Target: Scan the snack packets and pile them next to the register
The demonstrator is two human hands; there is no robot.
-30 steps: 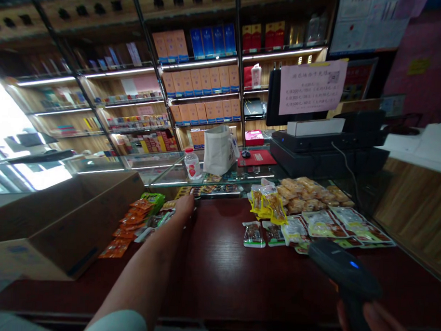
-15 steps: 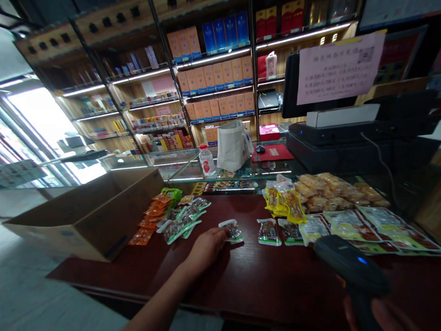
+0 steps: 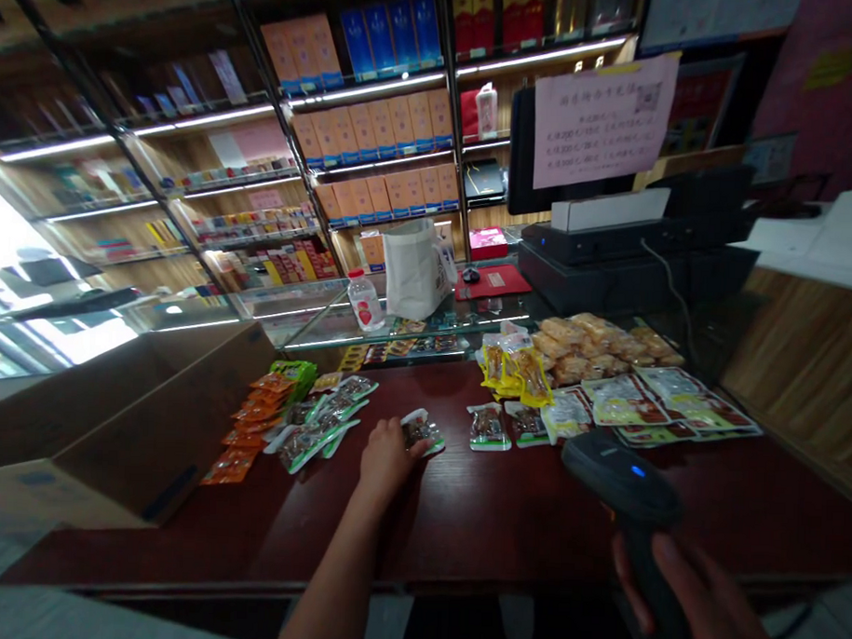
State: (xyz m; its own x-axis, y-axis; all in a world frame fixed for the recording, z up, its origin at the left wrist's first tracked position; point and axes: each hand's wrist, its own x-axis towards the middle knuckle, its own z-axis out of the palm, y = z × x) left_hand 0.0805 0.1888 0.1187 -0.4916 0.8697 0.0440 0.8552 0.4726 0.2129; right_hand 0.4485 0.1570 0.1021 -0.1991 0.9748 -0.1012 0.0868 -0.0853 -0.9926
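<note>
My left hand (image 3: 386, 453) reaches over the dark red counter (image 3: 503, 527) and its fingers close on a small clear snack packet (image 3: 422, 431). Left of it lies a heap of similar green-edged packets (image 3: 321, 418) and orange packets (image 3: 247, 434). My right hand (image 3: 695, 609) grips the handle of a black barcode scanner (image 3: 620, 475) with a blue light, its head pointing toward the packets (image 3: 488, 426) in the middle of the counter.
A cardboard box (image 3: 121, 421) stands at the counter's left end. Yellow packets (image 3: 515, 369), bagged pastries (image 3: 593, 349) and flat pale packets (image 3: 667, 398) cover the right. Behind are a glass case, a water bottle (image 3: 365, 301), a white bag (image 3: 414, 268), a register (image 3: 630, 261) and stocked shelves.
My left hand drew back from the heap at the left with one clear packet and moved it toward the counter's middle. The scanner stayed in my right hand.
</note>
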